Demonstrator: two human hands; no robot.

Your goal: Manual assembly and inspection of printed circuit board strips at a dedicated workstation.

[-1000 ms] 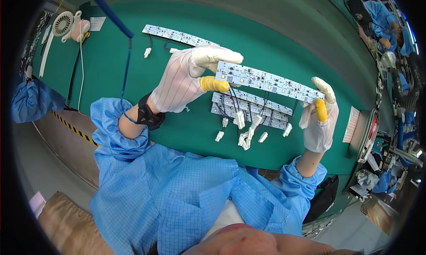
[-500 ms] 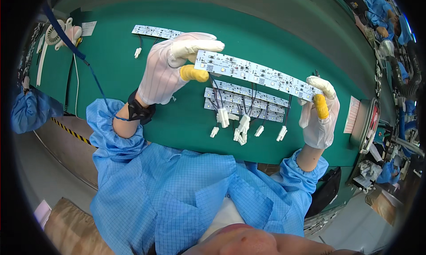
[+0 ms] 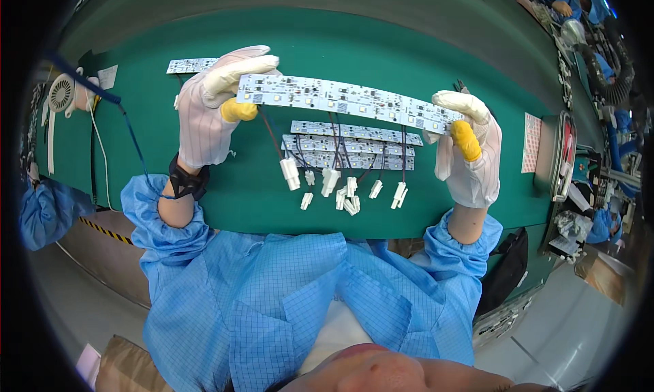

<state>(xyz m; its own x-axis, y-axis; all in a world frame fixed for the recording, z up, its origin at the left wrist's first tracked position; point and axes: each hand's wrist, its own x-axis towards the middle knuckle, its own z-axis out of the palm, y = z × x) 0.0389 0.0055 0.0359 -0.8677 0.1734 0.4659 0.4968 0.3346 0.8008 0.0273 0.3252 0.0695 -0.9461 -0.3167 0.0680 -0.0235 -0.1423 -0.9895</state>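
The strip of lights (image 3: pixel 340 97) is held above the green table (image 3: pixel 259 204), lamp side to the viewer, its left end pinched by the left hand (image 3: pixel 206 119) and its right end by the right hand (image 3: pixel 477 150); on each glove a yellow-capped digit grips the near edge, with white-covered fingers beyond. Good practice here, in this inspector's judgement: keep the grip at the ends, clear of the small parts; apply even, light pressure so the thin strip is neither twisted nor bowed; and let its hanging wires and white plugs (image 3: pixel 290 174) fall freely, without snagging the three lower strips (image 3: pixel 361 147) laid in rows beneath or pulling at the joints. The black wrist strap (image 3: pixel 188 182) should stay snug and its blue cord (image 3: pixel 133 133) clear of the work. Limits of observation: the back of the held strip is out of sight, and its ends are partly covered by fingers. A further strip (image 3: pixel 189 65) at the far left is partly hidden by the left glove. Plugs overlap near the centre, so which wire feeds which cannot be traced throughout. A dark object (image 3: pixel 462 86) beyond the right hand cannot be identified. Fisheye bending prevents any verdict on straightness.
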